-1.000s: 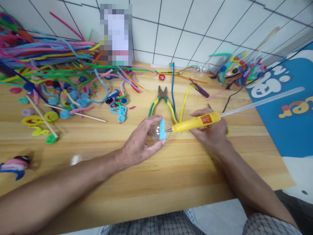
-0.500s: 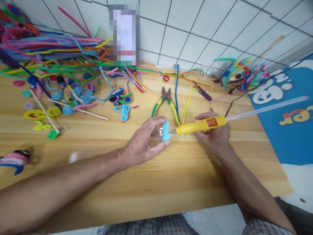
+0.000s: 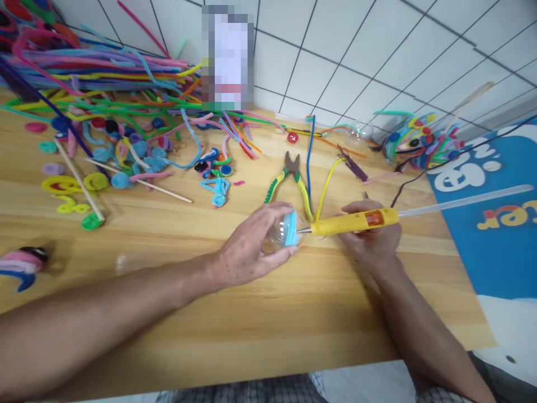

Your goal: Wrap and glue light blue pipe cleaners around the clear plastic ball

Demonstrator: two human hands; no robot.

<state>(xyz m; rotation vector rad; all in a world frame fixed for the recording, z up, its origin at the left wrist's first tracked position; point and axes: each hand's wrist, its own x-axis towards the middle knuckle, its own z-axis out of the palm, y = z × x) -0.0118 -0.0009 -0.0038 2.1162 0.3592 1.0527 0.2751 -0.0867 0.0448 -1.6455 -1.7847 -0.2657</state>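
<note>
My left hand is wrapped round a clear plastic ball that has a light blue pipe cleaner band on its right side. My right hand grips a yellow glue gun, held level just above the wooden table. A clear glue stick juts out of the gun's back to the right. The gun's metal tip touches the blue band on the ball. Both hands hover low over the table's middle.
Green-and-yellow pliers lie just behind the hands, beside loose blue and yellow pipe cleaners. A big heap of coloured pipe cleaners and small coils fills the back left. A colourful pipe-cleaner figure sits at the back right. A blue mat is on the right.
Both hands have stayed together with the gun tip at the ball. The view has shifted a little, so everything sits slightly further right and lower.
</note>
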